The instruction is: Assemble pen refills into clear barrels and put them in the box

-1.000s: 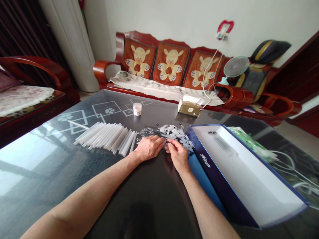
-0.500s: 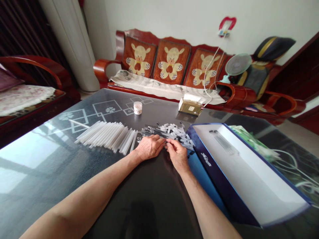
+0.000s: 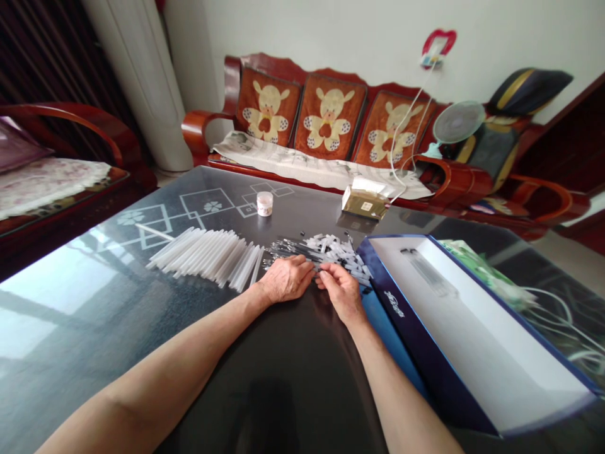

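Observation:
My left hand (image 3: 287,279) rests low over the dark table, its fingers closed in front of a heap of thin dark pen refills (image 3: 295,248). Facing it, my right hand (image 3: 341,291) pinches thumb and forefinger together. The fingertips almost meet, and what they hold is too small and covered to name. Beside my left hand lies a row of translucent white pen barrels (image 3: 208,255). Behind my right hand is a loose pile of small white plastic pieces (image 3: 338,249), with some black bits among them.
A long blue box (image 3: 472,353) with a white inside stands at the right, holding several clear, black-ended pens (image 3: 428,271). Farther back are a small white jar (image 3: 265,203) and a tissue box (image 3: 363,200). A green plastic package (image 3: 486,268) and white cables (image 3: 562,315) lie beyond the box.
My right hand has turned slightly and shifted a little to the right. My left hand stays almost in place. The whole view has moved slightly.

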Demonstrator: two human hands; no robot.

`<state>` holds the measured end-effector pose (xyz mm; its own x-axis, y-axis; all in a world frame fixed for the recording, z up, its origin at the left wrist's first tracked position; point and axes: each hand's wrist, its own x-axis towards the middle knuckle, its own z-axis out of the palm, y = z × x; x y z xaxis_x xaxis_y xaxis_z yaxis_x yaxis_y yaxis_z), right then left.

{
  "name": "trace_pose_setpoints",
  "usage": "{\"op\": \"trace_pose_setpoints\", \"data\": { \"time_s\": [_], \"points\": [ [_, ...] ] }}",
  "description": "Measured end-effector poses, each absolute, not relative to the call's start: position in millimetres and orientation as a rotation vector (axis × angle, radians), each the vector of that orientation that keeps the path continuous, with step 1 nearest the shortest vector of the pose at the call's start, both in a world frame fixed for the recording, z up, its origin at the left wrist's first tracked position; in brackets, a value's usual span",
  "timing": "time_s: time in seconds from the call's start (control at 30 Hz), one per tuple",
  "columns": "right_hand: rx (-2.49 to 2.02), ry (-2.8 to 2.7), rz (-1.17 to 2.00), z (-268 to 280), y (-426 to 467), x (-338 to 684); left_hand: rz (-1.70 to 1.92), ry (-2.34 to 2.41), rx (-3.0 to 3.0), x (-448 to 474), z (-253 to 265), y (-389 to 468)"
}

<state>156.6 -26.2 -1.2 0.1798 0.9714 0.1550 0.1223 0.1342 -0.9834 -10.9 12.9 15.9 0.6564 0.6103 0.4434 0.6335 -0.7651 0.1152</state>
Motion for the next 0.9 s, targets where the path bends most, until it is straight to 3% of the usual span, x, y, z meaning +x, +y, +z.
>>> {"op": "trace_pose_setpoints", "data": {
  "time_s": [0.33,0.67,0.9],
  "points": [
    [-1.28,-1.262,0.973,1,-25,158,-0.747,-1.017,-2.818,-12,17,14],
    [-1.505,-1.456,0.64,11,-29,151,-0.74,-0.974,-2.809,-8,18,8],
    [-1.442,-1.369,0.745,9,-29,153,-0.762,-1.01,-2.787,-10,15,12]
  ]
}}
